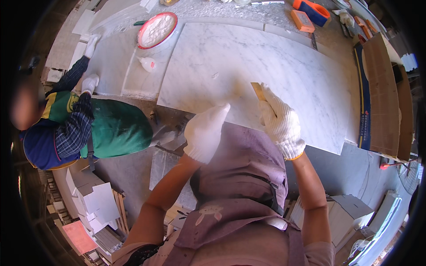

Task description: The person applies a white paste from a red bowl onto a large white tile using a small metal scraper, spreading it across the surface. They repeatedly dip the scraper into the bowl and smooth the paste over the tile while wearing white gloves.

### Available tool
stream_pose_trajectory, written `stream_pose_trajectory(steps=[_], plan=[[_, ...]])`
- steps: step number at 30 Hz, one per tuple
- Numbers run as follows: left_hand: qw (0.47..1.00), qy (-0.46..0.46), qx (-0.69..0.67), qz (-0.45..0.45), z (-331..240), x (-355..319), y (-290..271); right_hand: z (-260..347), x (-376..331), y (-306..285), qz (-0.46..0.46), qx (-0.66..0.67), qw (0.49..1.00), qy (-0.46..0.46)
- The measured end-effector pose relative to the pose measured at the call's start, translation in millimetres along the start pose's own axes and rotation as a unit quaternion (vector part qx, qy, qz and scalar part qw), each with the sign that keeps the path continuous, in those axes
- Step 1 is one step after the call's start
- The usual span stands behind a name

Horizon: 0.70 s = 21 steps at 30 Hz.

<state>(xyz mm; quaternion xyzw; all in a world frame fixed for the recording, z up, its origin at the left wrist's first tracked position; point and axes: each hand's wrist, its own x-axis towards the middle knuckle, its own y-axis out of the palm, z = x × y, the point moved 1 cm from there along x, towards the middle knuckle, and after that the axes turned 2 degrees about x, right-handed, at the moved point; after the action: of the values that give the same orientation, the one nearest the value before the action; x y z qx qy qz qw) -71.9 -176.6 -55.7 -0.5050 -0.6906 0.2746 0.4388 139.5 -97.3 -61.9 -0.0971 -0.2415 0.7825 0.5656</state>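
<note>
My right hand [280, 122], in a white knitted glove, grips a thin, flat, yellowish-brown piece [257, 91] over a white marble slab [266, 57] with grey veins. The exact kind of this piece cannot be told. My left hand [205, 133], also gloved in white, is at the slab's near edge. Its fingers are closed and point up to the right; glare hides whatever may be in them. A small chip-like spot [215, 76] shows on the slab's surface.
Left of the slab stand a red-rimmed basin [157, 30] of white paste and a white lump [147, 64]. A co-worker in a green apron [117, 128] reaches over a neighbouring slab. An orange block [302, 21], a blue-orange tape roll [313, 12] and a cardboard box [382, 95] sit right.
</note>
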Motion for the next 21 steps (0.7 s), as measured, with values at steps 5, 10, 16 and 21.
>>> stream_pose_trajectory(steps=[5, 10, 16, 21], plan=[[0.997, 0.051, 0.061, 0.003, 4.2, 1.1, 9.6, -27.0, -6.6, 17.0, 0.113, -0.118, 0.985, -0.052], [0.998, 0.039, 0.046, 0.027, 5.4, 4.3, 7.4, -25.2, -10.8, 16.7, 0.099, 0.041, 0.988, -0.109], [0.997, 0.057, 0.040, 0.030, 12.6, 4.2, 5.8, 1.8, -4.2, 10.4, 0.086, -0.103, 0.982, -0.134], [0.991, -0.086, -0.091, 0.038, 17.0, -4.4, 11.2, -4.8, -15.9, 18.4, 0.052, -0.156, 0.973, -0.161]])
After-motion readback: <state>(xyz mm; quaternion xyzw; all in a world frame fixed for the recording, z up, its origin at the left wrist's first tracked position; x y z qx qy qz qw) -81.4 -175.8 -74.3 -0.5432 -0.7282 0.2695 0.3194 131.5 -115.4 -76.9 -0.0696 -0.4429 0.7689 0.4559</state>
